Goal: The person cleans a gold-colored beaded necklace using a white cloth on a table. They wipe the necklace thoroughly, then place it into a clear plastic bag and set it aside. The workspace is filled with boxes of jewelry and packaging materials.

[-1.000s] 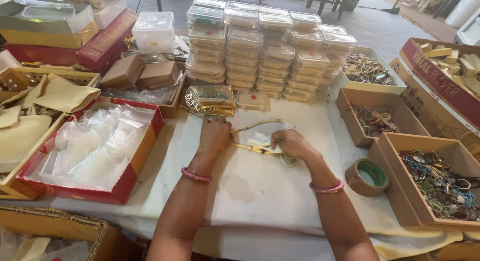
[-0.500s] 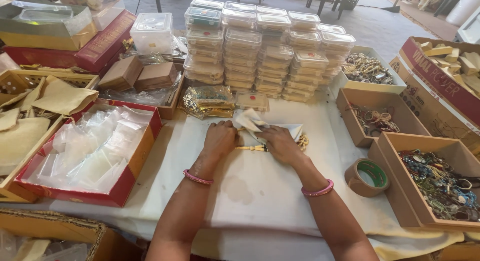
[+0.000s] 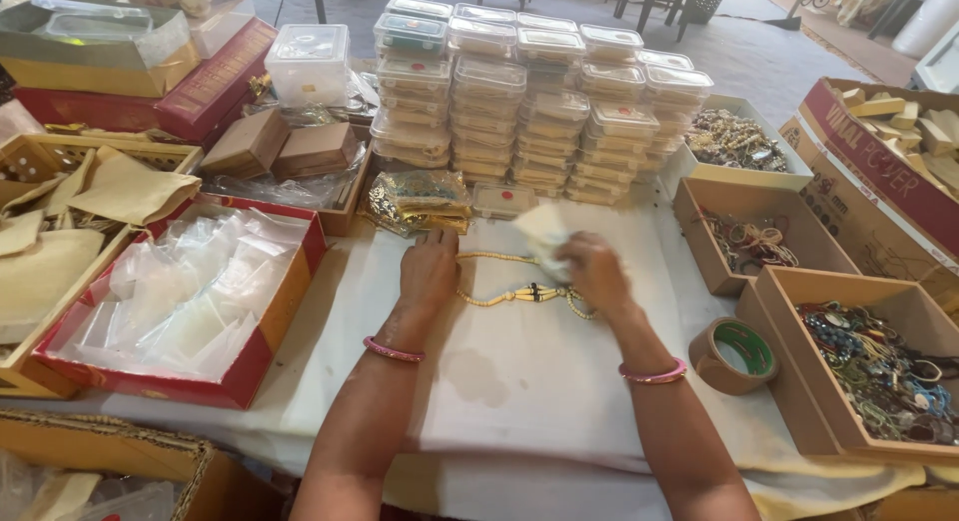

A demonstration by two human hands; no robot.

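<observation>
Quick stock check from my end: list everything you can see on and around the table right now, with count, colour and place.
necklace: one, gold beaded, centre of white cloth, between the hands
small bag: one, clear-white, at right hand
plastic boxes: many, clear, stacked behind
gold packets: a few, by the stacks
red tray: one, left, full of clear bags
brown boxes: two, far left
tape roll: one, brown with green core, right
cardboard boxes: three, brown, right, holding jewellery
wicker tray: one, far left, tan pouches
left hand: flat on cloth, pink bangle
right hand: holding bag, pink bangle
</observation>
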